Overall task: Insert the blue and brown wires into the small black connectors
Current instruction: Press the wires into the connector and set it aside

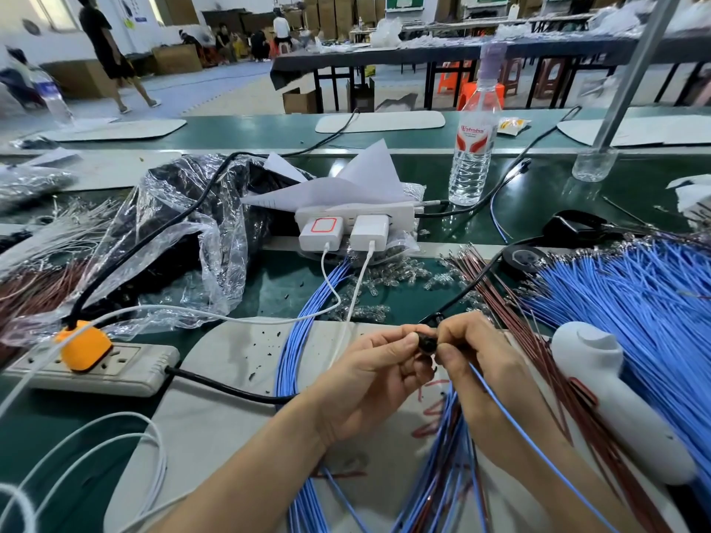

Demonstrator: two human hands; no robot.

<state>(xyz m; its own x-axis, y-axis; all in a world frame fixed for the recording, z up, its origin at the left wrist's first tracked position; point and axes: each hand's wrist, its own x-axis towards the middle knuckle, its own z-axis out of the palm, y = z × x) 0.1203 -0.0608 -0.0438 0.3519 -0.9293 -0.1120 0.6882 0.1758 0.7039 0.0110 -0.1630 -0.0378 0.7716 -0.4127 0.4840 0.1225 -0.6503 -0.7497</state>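
Left hand: grip pinches small black connector, lower centre | right hand: grip pinches one blue wire beside connector, wire tip hidden | brown wires: fanned on desk, right of hands

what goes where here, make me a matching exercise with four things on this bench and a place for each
Things:
1 bottle
2 orange plug
3 connector
4 blue wire

Places:
a plugged into the power strip
b pinched by the right hand
c standing upright at the far side of the bench
d pinched by the left hand

Pairs: 1-c, 2-a, 3-d, 4-b
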